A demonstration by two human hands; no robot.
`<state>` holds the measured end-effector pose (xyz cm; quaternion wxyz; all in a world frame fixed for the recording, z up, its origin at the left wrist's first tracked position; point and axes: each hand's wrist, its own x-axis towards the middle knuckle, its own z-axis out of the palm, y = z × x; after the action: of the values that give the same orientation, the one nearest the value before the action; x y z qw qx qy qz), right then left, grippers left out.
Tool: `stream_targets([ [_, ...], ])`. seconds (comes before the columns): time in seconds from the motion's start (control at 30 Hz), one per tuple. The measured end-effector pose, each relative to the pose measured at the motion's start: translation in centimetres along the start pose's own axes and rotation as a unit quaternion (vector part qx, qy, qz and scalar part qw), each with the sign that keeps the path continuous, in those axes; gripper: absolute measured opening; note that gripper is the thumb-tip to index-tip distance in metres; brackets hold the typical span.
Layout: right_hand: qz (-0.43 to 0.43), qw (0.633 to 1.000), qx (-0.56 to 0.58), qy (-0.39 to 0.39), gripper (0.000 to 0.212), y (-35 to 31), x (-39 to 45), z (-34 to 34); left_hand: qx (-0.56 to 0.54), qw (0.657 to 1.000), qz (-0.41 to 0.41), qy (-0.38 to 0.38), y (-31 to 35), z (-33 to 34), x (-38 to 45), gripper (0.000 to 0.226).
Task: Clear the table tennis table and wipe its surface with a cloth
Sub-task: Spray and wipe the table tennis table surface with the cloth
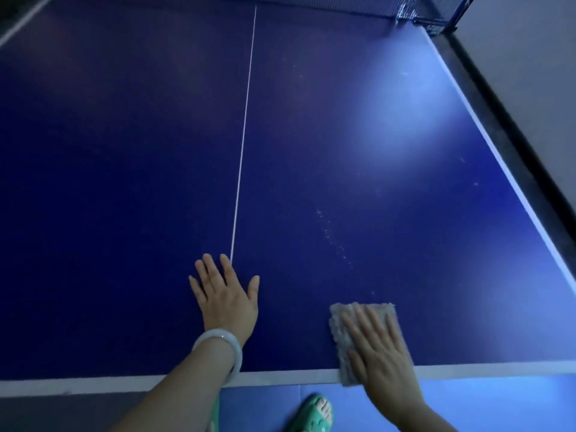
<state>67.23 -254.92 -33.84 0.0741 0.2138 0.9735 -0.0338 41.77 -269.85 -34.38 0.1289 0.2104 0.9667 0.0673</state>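
Note:
The dark blue table tennis table (124,151) fills the view, with a white centre line running away from me. My left hand (226,296) lies flat on the surface near the front edge, fingers straight and spread, a pale bangle on its wrist. My right hand (378,347) presses flat on a grey fluffy cloth (339,335) at the table's front edge, right of the centre line. A trail of small pale specks (335,241) runs over the surface beyond the cloth.
The net (374,4) crosses the far end, with its post at the far right corner. A dark gap and a grey wall (530,57) run along the table's right side. Below the front edge lie blue floor mats and my foot in a green slipper (314,414).

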Motion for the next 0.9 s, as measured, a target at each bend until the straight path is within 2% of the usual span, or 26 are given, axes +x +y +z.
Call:
stream_targets([
  [0.07, 0.121, 0.993, -0.002, 0.000, 0.063, 4.0, -0.7, 0.0, 0.026, 0.999, -0.021, 0.015, 0.8, 0.9, -0.1, 0.087],
  [0.13, 0.264, 0.964, 0.025, 0.000, 0.066, 5.2, -0.4, 0.0, 0.052, 0.998, -0.023, 0.039, 0.9, 1.5, -0.2, 0.084],
  [0.2, 0.321, 0.947, 0.016, 0.005, 0.065, 3.7, 1.2, -0.2, 0.060, 0.997, -0.020, 0.053, 0.9, 1.8, -0.2, 0.080],
  [0.27, 0.249, 0.968, 0.030, 0.013, 0.063, 0.5, 3.1, -0.6, 0.062, 0.996, -0.020, 0.057, 0.8, 1.9, -0.1, 0.079],
  [0.33, 0.071, 0.997, 0.039, 0.020, 0.058, -1.8, 4.1, -0.4, 0.065, 0.996, -0.025, 0.056, 0.9, 1.8, -0.1, 0.079],
  [0.4, -0.071, 0.997, 0.025, 0.013, 0.057, -0.8, 5.0, -0.5, 0.062, 0.996, -0.030, 0.055, 1.0, 1.6, -0.1, 0.080],
  [0.43, -0.103, 0.995, 0.006, 0.012, 0.056, 0.8, 5.4, -0.5, 0.059, 0.996, -0.031, 0.056, 1.0, 1.6, -0.1, 0.081],
  [0.47, -0.101, 0.995, -0.017, 0.016, 0.055, 2.7, 5.6, -0.3, 0.055, 0.996, -0.033, 0.058, 1.0, 1.6, -0.1, 0.080],
  [0.5, -0.048, 0.998, -0.038, 0.022, 0.056, 4.9, 5.6, -0.3, 0.051, 0.996, -0.033, 0.060, 0.9, 1.6, -0.1, 0.079],
  [0.53, 0.049, 0.998, -0.038, 0.012, 0.059, 6.9, 5.5, -0.2, 0.051, 0.996, -0.032, 0.063, 0.9, 1.6, -0.1, 0.077],
  [0.6, 0.277, 0.961, 0.027, 0.001, 0.056, 8.6, 5.1, -0.2, 0.053, 0.996, -0.030, 0.068, 0.9, 1.7, -0.1, 0.074],
  [0.63, 0.321, 0.946, 0.037, -0.001, 0.055, 7.7, 5.2, -0.3, 0.052, 0.996, -0.030, 0.069, 0.8, 1.8, -0.1, 0.074],
  [0.67, 0.300, 0.953, 0.035, 0.009, 0.057, 5.9, 5.6, -0.3, 0.052, 0.996, -0.031, 0.070, 0.9, 1.8, 0.0, 0.074],
  [0.77, 0.106, 0.993, 0.033, 0.028, 0.062, -0.8, 8.1, -0.2, 0.050, 0.995, -0.035, 0.076, 1.0, 1.8, 0.0, 0.074],
  [0.83, -0.026, 0.998, 0.036, 0.035, 0.059, -3.0, 10.7, -0.4, 0.051, 0.995, -0.038, 0.075, 1.0, 1.7, 0.0, 0.077],
  [0.9, -0.092, 0.995, 0.014, 0.025, 0.058, -1.7, 13.9, -0.7, 0.061, 0.995, -0.039, 0.074, 1.0, 1.6, 0.0, 0.078],
])
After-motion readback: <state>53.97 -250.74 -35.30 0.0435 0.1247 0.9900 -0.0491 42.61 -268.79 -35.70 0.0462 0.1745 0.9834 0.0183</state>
